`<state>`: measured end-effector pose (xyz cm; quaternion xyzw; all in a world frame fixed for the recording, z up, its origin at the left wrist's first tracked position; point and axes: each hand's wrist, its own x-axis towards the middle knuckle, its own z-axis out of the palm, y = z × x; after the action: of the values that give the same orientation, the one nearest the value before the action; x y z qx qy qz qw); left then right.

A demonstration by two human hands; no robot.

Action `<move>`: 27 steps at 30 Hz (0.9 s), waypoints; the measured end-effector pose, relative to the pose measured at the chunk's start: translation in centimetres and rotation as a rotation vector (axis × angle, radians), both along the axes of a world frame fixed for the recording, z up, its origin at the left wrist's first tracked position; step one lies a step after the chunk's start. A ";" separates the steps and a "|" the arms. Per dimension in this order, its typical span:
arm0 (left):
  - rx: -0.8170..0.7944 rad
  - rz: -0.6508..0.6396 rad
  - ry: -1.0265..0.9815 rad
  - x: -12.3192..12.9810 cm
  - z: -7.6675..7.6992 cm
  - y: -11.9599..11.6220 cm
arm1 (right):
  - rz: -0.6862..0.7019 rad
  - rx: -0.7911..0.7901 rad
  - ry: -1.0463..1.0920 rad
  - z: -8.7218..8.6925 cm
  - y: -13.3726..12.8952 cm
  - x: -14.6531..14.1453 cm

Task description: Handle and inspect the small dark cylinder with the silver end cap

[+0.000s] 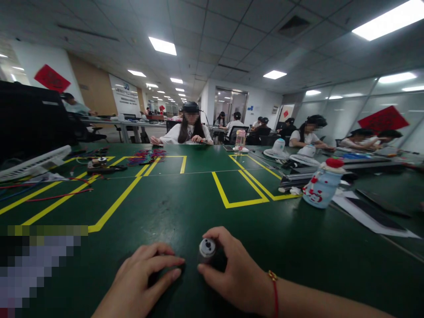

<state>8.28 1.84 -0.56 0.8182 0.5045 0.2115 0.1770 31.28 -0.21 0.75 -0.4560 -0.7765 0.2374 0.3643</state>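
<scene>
Your right hand (236, 274) pinched the metal-capped cylinder (207, 248), seemingly a steadying step; your left hand (141, 274), empty, curled nearby. The next move likely called for a secure grip.

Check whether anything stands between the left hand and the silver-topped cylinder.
Nothing visible does: only green tabletop shows between the left hand's fingertips and the silver-topped cylinder, which the right hand holds between thumb and fingers.
</scene>
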 end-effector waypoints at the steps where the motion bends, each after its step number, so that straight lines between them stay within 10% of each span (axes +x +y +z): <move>1: -0.010 0.005 -0.020 0.0 0.0 0.0 | -0.048 0.019 -0.025 0.3 0.1 1.0; 13: -0.211 0.199 -0.269 -3.9 -0.3 0.0 | -0.617 0.077 -0.280 -0.3 0.8 16.7; 16: -0.199 0.218 -0.303 -3.4 0.2 -0.4 | -0.589 0.293 -0.361 0.5 0.3 13.1; 22: -0.211 0.240 -0.382 -2.8 0.4 -0.6 | 0.170 0.097 -0.351 1.0 0.7 -0.5; 27: -0.195 0.234 -0.429 -3.0 0.6 -1.1 | 0.241 0.047 -0.321 -0.5 1.7 -4.6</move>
<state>5.29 0.78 0.05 0.6699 0.5645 0.3495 0.3322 26.63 1.49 0.20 -0.3832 -0.8789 0.1854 0.2151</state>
